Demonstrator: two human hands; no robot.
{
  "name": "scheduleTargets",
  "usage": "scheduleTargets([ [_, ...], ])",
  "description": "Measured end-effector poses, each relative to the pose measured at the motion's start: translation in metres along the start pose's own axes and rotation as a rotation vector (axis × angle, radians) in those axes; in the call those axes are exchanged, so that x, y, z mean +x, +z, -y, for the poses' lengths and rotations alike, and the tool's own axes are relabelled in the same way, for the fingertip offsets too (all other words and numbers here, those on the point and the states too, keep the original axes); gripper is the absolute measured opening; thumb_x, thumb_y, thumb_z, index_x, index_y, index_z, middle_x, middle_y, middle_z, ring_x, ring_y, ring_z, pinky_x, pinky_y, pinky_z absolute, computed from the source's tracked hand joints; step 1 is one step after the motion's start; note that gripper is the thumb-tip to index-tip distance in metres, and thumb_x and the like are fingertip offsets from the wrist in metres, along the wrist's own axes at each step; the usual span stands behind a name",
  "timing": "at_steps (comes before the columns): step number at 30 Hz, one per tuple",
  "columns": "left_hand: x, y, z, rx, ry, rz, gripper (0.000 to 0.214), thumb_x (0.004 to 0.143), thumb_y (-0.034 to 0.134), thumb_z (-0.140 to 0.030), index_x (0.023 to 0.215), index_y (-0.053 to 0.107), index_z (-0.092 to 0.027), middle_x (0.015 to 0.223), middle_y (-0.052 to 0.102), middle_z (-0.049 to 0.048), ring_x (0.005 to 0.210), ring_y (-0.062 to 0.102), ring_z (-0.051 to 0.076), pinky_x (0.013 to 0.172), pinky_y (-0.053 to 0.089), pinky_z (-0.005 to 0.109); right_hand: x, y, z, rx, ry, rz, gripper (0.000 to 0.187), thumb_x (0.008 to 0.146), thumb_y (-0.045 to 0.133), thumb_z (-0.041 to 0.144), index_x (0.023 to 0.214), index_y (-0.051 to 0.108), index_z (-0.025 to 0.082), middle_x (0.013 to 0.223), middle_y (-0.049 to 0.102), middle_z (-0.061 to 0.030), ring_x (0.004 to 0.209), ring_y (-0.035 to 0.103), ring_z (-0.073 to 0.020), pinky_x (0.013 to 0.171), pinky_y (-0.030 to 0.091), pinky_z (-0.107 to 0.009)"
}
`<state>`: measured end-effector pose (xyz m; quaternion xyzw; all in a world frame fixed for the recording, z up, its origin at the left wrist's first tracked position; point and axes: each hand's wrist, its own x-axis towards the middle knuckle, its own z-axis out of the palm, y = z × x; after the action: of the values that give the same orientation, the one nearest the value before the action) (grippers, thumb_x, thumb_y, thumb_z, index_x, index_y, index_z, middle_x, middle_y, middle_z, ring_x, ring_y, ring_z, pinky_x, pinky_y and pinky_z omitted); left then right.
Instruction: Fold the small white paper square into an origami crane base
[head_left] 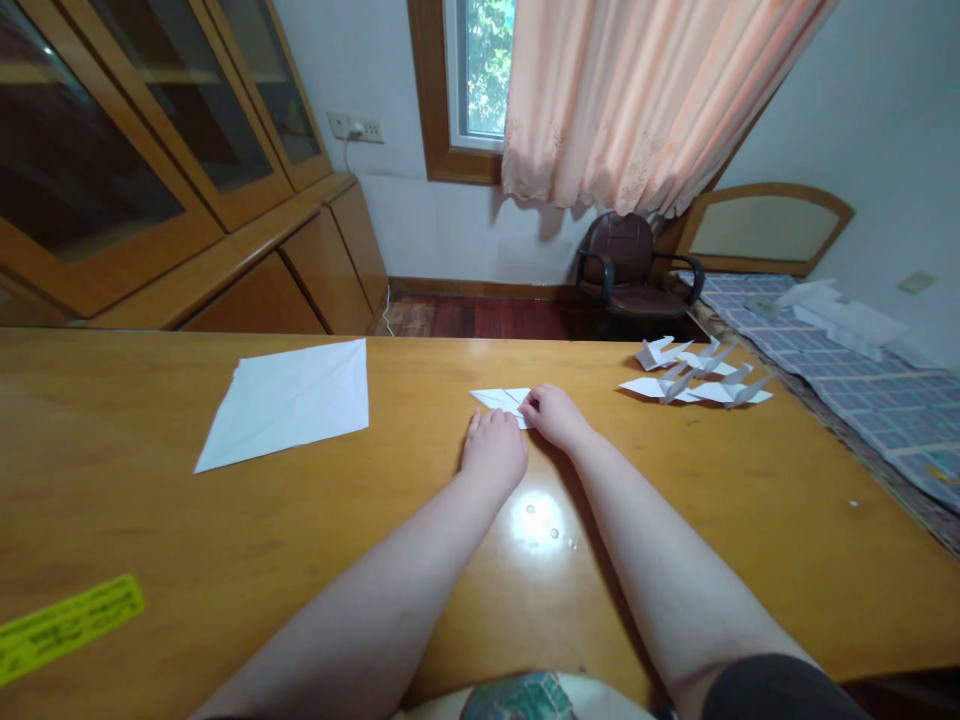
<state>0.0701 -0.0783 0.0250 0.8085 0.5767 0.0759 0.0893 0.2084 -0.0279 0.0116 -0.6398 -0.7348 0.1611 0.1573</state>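
A small folded piece of white paper (501, 397) lies flat on the wooden table, with its pointed end to the left and crease lines on top. My left hand (495, 447) presses on its near edge, fingers bent and close together. At the paper's right end my right hand (555, 415) pinches it between thumb and fingers, partly covering that end. Several folded white paper cranes (664, 387) stand grouped to the right of my hands. To the left lies a larger creased sheet of white paper (296, 405).
The wooden table (360, 560) bears a yellow label (71, 625) at its near left. Beyond its far edge are a glass-fronted cabinet (247, 215), a brown armchair (626, 265) and a pink curtain (615, 100). A bed with a checked cover (847, 370) stands at the right.
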Motion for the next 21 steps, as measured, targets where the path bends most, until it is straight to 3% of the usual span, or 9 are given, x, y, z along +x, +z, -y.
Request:
scheduleTargets([
  [8, -0.002, 0.003, 0.003, 0.024, 0.042, 0.001, 0.03, 0.085, 0.049, -0.019, 0.113, 0.06, -0.011, 0.113, 0.063, 0.0159, 0.112, 0.056, 0.027, 0.111, 0.03, 0.042, 0.003, 0.003, -0.004, 0.022, 0.011, 0.0, 0.014, 0.083, 0.061, 0.024, 0.075, 0.067, 0.016, 0.083, 0.068, -0.0068, 0.077, 0.057, -0.0159, 0.07, 0.038, -0.025],
  [18, -0.005, -0.006, 0.007, 0.023, 0.102, 0.045, 0.038, 0.088, 0.05, -0.037, 0.12, 0.06, -0.019, 0.112, 0.061, 0.015, 0.105, 0.057, 0.031, 0.092, 0.044, 0.042, 0.003, 0.002, -0.007, 0.104, 0.015, 0.009, 0.011, 0.082, 0.063, 0.022, 0.073, 0.067, 0.015, 0.077, 0.067, -0.0041, 0.071, 0.056, -0.0138, 0.065, 0.038, -0.024],
  [21, -0.006, -0.007, 0.005, 0.026, 0.1, 0.044, 0.039, 0.087, 0.052, -0.037, 0.121, 0.06, -0.019, 0.111, 0.061, 0.0149, 0.106, 0.057, 0.031, 0.093, 0.043, 0.042, 0.003, 0.001, -0.009, 0.158, 0.036, 0.024, 0.011, 0.081, 0.064, 0.022, 0.073, 0.067, 0.015, 0.073, 0.065, -0.0022, 0.067, 0.054, -0.0127, 0.061, 0.037, -0.023],
])
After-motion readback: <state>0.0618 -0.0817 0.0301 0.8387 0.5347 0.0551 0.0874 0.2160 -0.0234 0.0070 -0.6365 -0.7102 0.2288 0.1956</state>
